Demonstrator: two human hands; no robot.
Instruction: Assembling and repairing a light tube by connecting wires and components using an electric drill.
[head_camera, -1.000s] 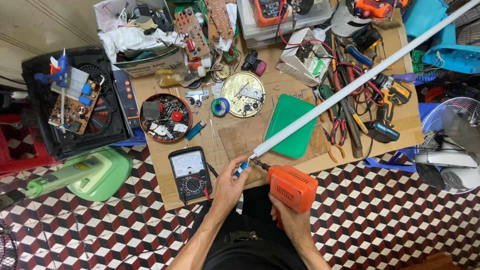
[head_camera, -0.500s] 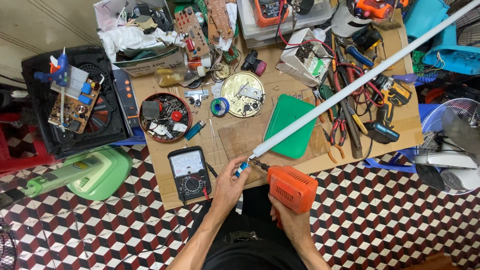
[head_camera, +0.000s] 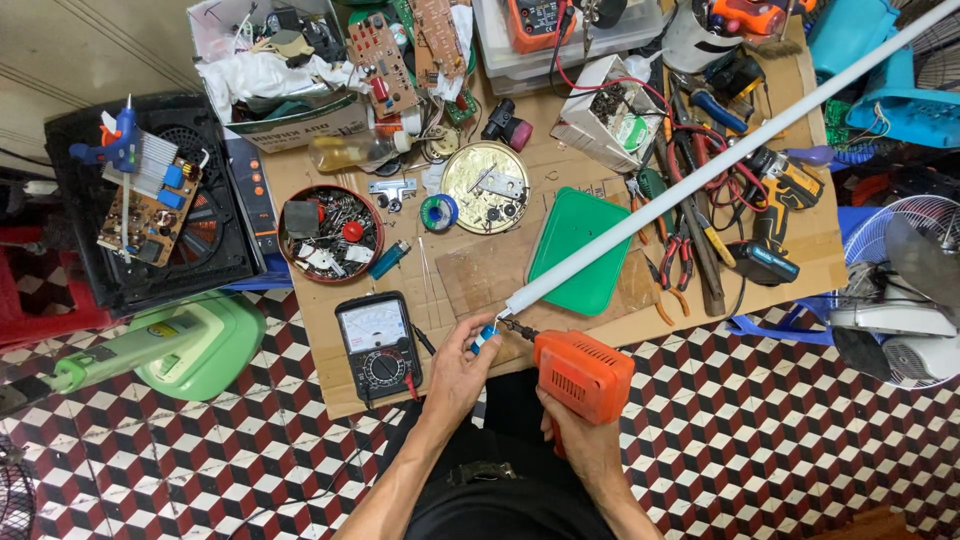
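The right hand (head_camera: 580, 440) is gripping the orange electric drill (head_camera: 583, 375), driving at the long white tube's (head_camera: 700, 175) end; the left hand (head_camera: 462, 362) is pinching a small blue-handled tool (head_camera: 484, 337), which likely needs steadying.

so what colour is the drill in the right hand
Orange drill, gripped by the right hand; the head view shows it.

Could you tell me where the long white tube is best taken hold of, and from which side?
Probably near the white tube's low end, coming from its left side, where the left hand pinches the blue-tipped end. The orange drill, held by the right hand, meets that end from the right, and the tube's far end slants away over the cluttered table.
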